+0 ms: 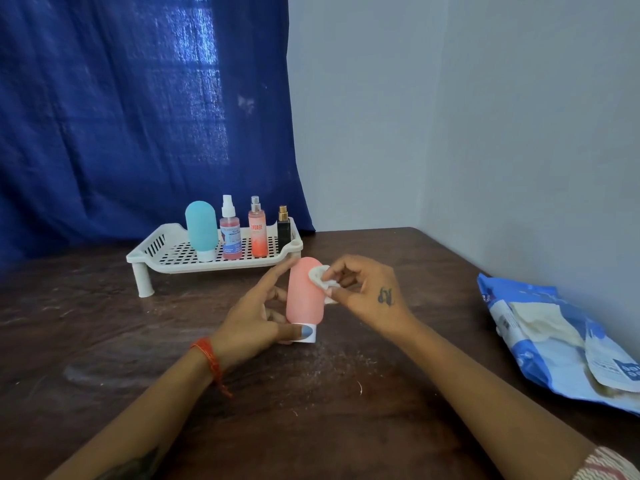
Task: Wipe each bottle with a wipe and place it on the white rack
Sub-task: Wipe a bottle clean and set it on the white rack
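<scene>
Wiping of the last loose bottle, head view. The pink squeeze bottle (304,296) stands cap-down on its white cap (306,336) on the dark wooden counter (104,341), just in front of the white rack (166,258); the left hand (254,320) steadies it, thumb across the cap and fingers (277,275) curled round the far side of the body; the right hand (363,292) pinches a small crumpled white wipe (320,275) between thumb and fingertips and presses it against the bottle's upper right shoulder. Four bottles stand on the rack in a row: a teal squeeze bottle (201,226), a pink spray bottle (230,233), an orange mist bottle (258,233) and a small black perfume bottle (283,230); free slatted floor remains at the rack's left end. An opened blue wipes packet (554,341) lies well apart at the counter's right edge, by the wall.

Judged technique: the wipe covers only a small patch, so the step is best done in overlapping strokes from rounded top to cap, with the left hand turning the bottle so that the hidden far side is reached; the soft body probably yields under pressure, so firm support at the cap matters; the thumb must shift for the cap itself to be cleaned; placement upright in the rack's open left part probably completes the set.
</scene>
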The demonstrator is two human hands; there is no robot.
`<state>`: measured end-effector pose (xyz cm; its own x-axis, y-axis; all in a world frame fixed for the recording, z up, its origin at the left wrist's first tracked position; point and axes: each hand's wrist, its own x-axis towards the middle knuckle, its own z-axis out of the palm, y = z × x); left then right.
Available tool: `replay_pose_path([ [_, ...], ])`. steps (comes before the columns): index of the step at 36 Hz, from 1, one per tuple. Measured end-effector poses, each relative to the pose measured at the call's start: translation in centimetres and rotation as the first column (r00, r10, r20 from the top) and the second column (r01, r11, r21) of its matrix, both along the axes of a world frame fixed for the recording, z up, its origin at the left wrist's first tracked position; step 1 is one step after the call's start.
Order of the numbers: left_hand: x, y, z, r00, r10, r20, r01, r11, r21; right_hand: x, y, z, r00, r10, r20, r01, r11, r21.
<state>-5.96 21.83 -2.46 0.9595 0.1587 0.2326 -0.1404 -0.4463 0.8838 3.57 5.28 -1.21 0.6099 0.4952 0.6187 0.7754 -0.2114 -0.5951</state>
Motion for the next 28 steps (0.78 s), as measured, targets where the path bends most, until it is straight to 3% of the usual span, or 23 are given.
replay_pose_path([
  [11,-0.1,-0.1,0.1,1.000,-0.001,-0.001,0.001,1.000,-0.027,-1.0,-0.5,0.5,0.964,0.193,-0.183,-0.239,0.930,-0.281],
  [13,-0.2,-0.2,0.2,1.000,0.000,-0.001,-0.001,0.999,-0.043,-1.0,-0.6,0.6,0.968,0.182,-0.174,-0.220,0.948,-0.229],
  [18,-0.2,-0.3,0.3,1.000,-0.005,-0.004,0.005,0.998,-0.062,-0.6,-0.5,1.2,0.977,0.024,-0.210,0.012,0.985,0.171],
  [22,-0.1,-0.5,0.3,1.000,-0.023,-0.012,0.022,0.997,-0.072,-0.5,-0.2,1.0,0.948,0.018,-0.316,0.023,0.992,0.125],
  [28,0.0,-0.5,0.1,0.999,-0.045,-0.002,0.045,0.996,-0.077,-1.0,0.1,0.9,0.978,0.060,-0.199,-0.038,0.993,0.113],
])
